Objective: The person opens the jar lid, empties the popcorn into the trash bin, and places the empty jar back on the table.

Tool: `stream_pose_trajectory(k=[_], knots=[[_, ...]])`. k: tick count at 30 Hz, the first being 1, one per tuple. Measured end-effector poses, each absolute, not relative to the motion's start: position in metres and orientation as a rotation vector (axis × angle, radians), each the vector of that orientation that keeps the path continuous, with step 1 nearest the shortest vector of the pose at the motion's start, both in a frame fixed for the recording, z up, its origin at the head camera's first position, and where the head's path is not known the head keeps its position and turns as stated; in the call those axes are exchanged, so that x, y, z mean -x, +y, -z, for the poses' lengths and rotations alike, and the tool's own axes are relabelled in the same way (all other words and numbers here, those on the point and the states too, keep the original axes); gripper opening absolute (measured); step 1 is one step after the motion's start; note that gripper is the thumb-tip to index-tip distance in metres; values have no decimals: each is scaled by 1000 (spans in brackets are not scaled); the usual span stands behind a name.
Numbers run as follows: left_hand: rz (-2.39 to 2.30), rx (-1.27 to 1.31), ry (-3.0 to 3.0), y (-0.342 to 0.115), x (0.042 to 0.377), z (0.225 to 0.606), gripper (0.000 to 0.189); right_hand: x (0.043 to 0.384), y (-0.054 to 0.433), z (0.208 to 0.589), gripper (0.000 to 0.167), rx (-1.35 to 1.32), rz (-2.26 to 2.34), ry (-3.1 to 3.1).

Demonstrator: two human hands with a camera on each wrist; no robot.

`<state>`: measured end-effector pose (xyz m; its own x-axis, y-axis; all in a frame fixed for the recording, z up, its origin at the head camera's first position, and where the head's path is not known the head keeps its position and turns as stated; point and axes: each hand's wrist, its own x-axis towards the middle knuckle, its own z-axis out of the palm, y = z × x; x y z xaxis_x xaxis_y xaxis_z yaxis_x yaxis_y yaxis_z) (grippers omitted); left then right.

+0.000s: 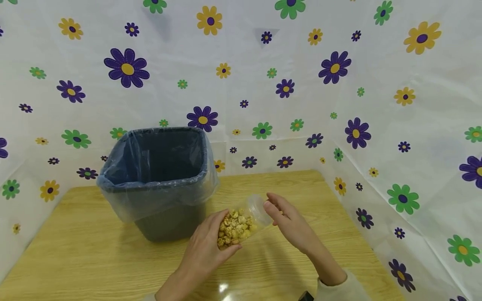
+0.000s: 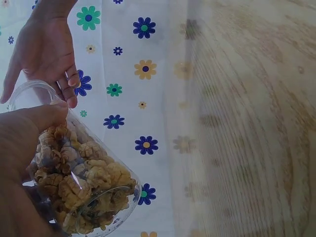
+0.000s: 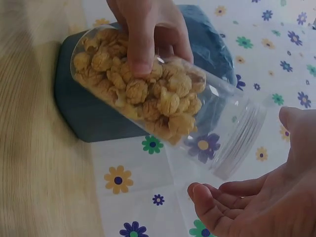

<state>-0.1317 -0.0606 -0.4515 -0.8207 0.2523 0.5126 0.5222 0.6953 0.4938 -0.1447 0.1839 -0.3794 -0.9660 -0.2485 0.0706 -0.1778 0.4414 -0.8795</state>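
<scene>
My left hand (image 1: 205,240) grips a clear plastic jar (image 3: 217,123) round its lower half. Caramel-coloured popcorn (image 1: 235,228) fills the lower part of the jar, while its upper part is see-through. The jar lies tilted above the table, its ribbed clear end (image 3: 239,140) pointing up and to the right. Beside that end is my right hand (image 1: 290,221), fingers loosely bent and holding nothing. In the right wrist view a gap shows between these fingers (image 3: 207,202) and the jar. The left wrist view shows the left thumb (image 2: 47,116) across the jar's side.
A dark bin (image 1: 169,221) with a translucent liner (image 1: 124,205) folded over its rim stands left of the jar on the wooden table (image 1: 94,259). White sheeting with printed flowers (image 1: 248,62) hangs behind and at both sides. A small black object (image 1: 306,296) shows by the right sleeve.
</scene>
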Motion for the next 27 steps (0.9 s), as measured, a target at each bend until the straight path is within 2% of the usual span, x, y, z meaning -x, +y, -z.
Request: stream_pose_trajectory(k=[14,20,27], knots=[[815,649,-2475,-66,133,452,95,146,177,376,71,473,1524,2606],[1053,684,-2570,-71,135,446,91,148,183,374,70,606,1469,2602],[1363,694,-2662,-79,137,441,88,151,191,373,69,887,1416,2585]])
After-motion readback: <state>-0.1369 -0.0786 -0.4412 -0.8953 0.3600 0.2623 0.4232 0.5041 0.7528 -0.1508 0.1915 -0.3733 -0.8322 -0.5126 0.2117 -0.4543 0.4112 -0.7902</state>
